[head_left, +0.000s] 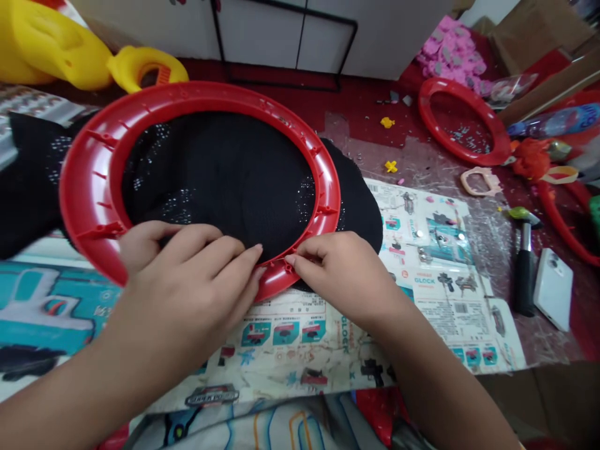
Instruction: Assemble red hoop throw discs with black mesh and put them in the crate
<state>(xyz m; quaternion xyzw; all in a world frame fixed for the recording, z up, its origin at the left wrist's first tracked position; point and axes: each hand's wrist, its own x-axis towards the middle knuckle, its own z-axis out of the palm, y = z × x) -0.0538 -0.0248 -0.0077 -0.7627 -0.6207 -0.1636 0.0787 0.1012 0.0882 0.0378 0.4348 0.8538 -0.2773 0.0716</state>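
A large red plastic ring (89, 169) lies with its ribbed, hollow side up on a black cloth piece (225, 169) dotted with small shiny studs. My left hand (197, 275) rests over the ring's near left rim, its fingers curled onto the inner edge. At the near right part of the rim, my right hand (337, 269) pinches with thumb and forefinger close to a small peg hole. Whatever is between those fingertips is too small to make out. The fingertips of both hands are close together on the rim.
Printed cardboard (422, 294) covers the near table. To the right are a hammer (525, 269), a white phone (554, 289), another red ring (429, 115) and a plastic bottle (557, 121). Yellow plastic parts (60, 47) stand at the back left, pink pieces (452, 56) at the back right.
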